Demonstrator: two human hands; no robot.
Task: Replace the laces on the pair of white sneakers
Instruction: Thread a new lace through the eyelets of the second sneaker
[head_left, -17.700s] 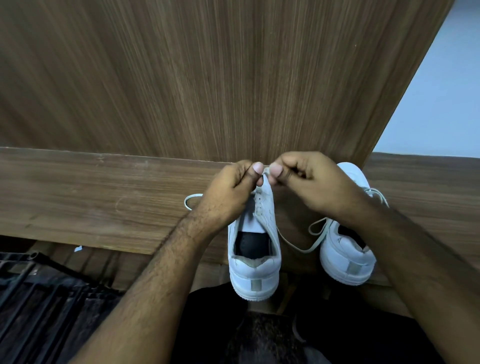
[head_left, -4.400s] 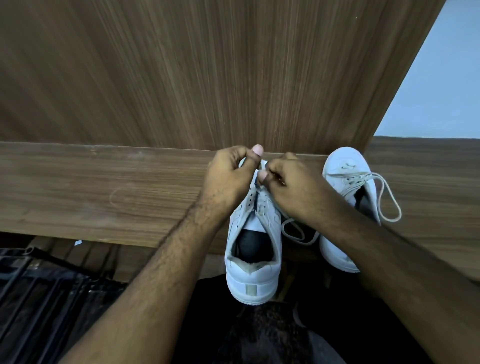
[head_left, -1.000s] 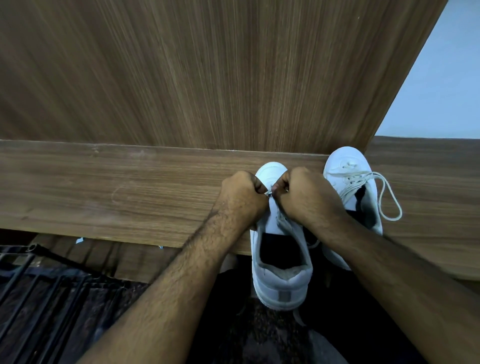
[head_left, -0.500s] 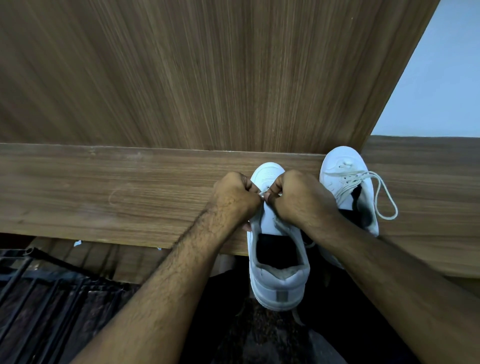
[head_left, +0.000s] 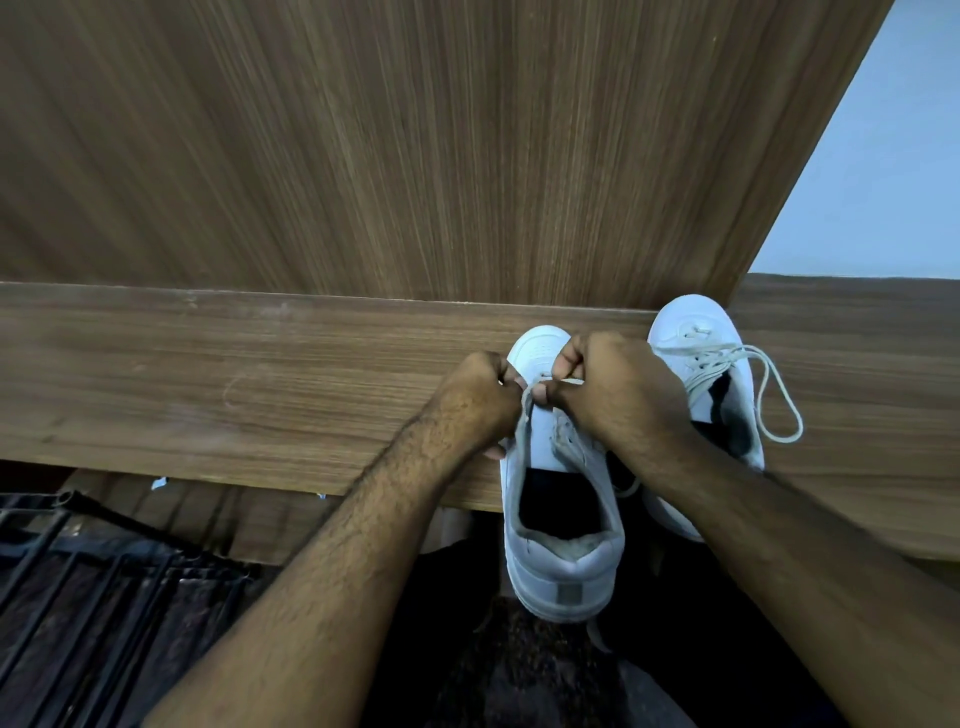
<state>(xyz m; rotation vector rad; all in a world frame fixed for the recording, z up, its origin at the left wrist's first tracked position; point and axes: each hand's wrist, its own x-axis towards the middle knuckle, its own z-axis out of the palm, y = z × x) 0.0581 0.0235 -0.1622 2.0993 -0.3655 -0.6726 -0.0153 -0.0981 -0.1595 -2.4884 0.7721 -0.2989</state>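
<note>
Lace is being worked at the toe-end eyelets of the near sneaker, heel overhanging the wooden ledge. Judged best: tension being kept even on both ends. Left hand and right hand are being held fisted, knuckles up, each pinching lace. Second sneaker is lying just beside, laced.
</note>
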